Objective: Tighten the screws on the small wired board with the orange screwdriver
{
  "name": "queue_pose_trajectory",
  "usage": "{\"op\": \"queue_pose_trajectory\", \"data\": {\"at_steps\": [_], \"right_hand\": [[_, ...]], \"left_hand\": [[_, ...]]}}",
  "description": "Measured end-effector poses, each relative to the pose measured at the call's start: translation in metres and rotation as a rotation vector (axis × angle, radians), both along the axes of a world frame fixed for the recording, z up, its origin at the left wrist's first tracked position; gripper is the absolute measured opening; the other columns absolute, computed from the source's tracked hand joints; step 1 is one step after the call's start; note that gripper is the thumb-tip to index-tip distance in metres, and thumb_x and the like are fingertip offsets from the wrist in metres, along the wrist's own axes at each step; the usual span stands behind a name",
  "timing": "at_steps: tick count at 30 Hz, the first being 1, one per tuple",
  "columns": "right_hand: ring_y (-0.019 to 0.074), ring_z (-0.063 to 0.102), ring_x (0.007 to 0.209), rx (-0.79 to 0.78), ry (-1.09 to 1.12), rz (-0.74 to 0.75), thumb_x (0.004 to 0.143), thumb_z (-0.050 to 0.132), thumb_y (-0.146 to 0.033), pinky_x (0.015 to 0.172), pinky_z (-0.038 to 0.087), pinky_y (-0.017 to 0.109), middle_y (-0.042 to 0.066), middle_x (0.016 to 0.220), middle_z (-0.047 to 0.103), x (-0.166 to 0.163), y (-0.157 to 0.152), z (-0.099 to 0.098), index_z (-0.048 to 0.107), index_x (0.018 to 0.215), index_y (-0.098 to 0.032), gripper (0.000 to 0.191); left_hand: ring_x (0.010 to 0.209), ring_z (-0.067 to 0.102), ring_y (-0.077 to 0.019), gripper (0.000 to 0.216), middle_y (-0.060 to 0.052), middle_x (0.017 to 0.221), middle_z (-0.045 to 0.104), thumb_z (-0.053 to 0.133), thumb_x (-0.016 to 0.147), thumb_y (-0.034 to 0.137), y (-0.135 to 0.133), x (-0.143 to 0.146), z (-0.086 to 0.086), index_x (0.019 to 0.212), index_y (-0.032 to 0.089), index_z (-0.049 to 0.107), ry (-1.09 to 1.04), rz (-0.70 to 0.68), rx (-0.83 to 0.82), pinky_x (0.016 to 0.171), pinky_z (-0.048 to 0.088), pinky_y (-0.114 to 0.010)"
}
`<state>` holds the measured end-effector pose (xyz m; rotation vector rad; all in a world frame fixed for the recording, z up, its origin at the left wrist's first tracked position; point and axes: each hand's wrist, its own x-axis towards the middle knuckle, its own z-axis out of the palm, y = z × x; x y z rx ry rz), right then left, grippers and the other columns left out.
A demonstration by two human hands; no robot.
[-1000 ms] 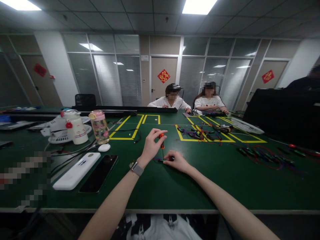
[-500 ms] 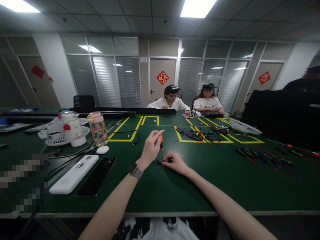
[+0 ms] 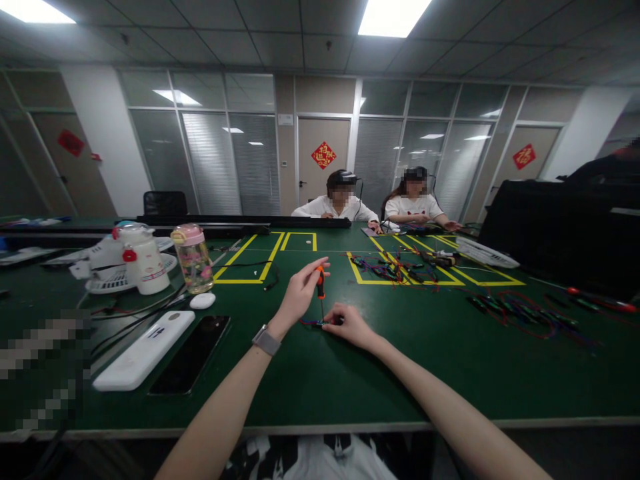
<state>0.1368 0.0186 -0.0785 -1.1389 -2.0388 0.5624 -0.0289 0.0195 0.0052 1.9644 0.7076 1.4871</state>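
My left hand (image 3: pixel 299 291) is closed on the orange and black handle of a screwdriver (image 3: pixel 321 288), which stands upright with its shaft pointing down. The shaft's tip meets a small wired circuit board (image 3: pixel 316 323) lying on the green table. Fingers of my right hand (image 3: pixel 349 325) pinch the right end of that board, partly hiding it. Thin red and blue wires trail out on the board's left side. A watch sits on my left wrist.
On the left are a black phone (image 3: pixel 191 355), a white power bank (image 3: pixel 145 350), a pink-lided bottle (image 3: pixel 193 259) and a white jug (image 3: pixel 146 261). Several wired boards (image 3: pixel 523 317) lie at right, more inside yellow tape. Two people (image 3: pixel 343 200) sit opposite.
My left hand has turned about the screwdriver's handle, and more of the handle now shows. My right hand stays at the board. A person opposite has stretched a hand out to the right.
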Motion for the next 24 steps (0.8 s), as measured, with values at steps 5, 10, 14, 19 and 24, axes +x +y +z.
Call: {"op": "queue_pose_trajectory", "data": {"at_steps": [5,10,14,19,24], "right_hand": [[0.012,0.053,0.063,-0.013,0.002,0.0,0.07,0.072,-0.017,0.06,0.042,0.024,0.001,0.07,0.057,-0.0001,-0.001,0.0014,0.071,0.076,-0.014,0.007],[0.0119,0.053,0.063,-0.009,-0.003,0.004,0.07,0.072,-0.017,0.06,0.041,0.024,0.001,0.07,0.057,0.0002,-0.0005,0.0011,0.071,0.076,-0.014,0.007],[0.012,0.053,0.063,-0.016,-0.005,0.002,0.07,0.072,-0.017,0.06,0.041,0.023,0.001,0.07,0.058,0.0001,0.0002,0.0007,0.071,0.076,-0.014,0.007],[0.0116,0.053,0.062,-0.021,-0.006,0.002,0.069,0.072,-0.017,0.06,0.041,0.023,0.001,0.07,0.058,0.0001,0.0012,0.0,0.07,0.076,-0.014,0.008],[0.0117,0.053,0.063,-0.025,-0.012,0.006,0.07,0.072,-0.017,0.062,0.042,0.023,0.001,0.07,0.058,0.0008,0.0018,-0.0004,0.07,0.077,-0.014,0.009]], "left_hand": [[0.082,0.062,-0.0149,0.024,-0.004,0.091,0.063,0.06,0.083,0.033,-0.0008,0.0013,-0.0015,0.101,0.02,0.068,-0.007,0.103,0.046,0.073,0.051,-0.026],[0.088,0.06,-0.0147,0.025,-0.005,0.099,0.06,0.051,0.089,0.034,-0.0034,0.0031,-0.0006,0.104,0.022,0.067,-0.003,0.186,0.059,0.076,0.049,-0.025],[0.094,0.063,-0.0169,0.031,-0.007,0.103,0.066,0.048,0.09,0.03,0.0003,0.0034,0.0005,0.115,0.019,0.062,-0.094,-0.039,-0.089,0.086,0.049,-0.031],[0.078,0.063,-0.015,0.022,-0.004,0.088,0.067,0.065,0.078,0.031,0.0034,0.0036,-0.0028,0.094,0.017,0.068,-0.149,0.035,-0.113,0.073,0.051,-0.026],[0.096,0.061,-0.0173,0.027,-0.007,0.11,0.061,0.056,0.085,0.034,0.0022,0.0039,-0.0029,0.105,0.02,0.067,-0.076,0.097,-0.021,0.08,0.05,-0.027]]}}
